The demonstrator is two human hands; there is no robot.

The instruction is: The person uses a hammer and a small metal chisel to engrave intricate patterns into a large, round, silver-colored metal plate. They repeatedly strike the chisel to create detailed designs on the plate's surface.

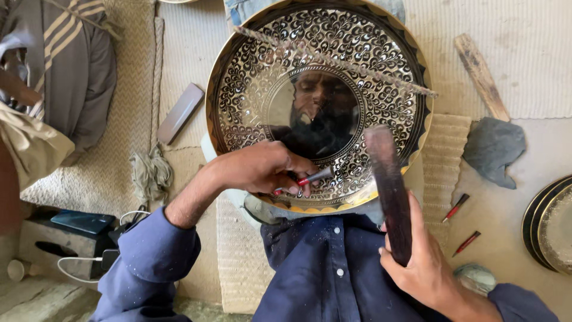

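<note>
The left hand [262,169] is curled around a slim chisel [310,178] with a red grip, pinching it so the metal tip rests on the lower part of the engraved plate [250,89]. The right hand [420,256] is wrapped tight round the lower end of a dark wooden mallet [388,185], which stands raised and blurred over the plate's right side. The big round plate, silvery with fine scrollwork and a gold rim, leans on the person's lap against the blue shirt [322,268]. On the floor to the right lie two red-handled tools [456,207], a grey cloth [493,146] and a wooden stick [480,74]; more plates [551,223] sit at the far right edge. A flat bar [180,113] lies to the left on the woven mat [119,119].
</note>
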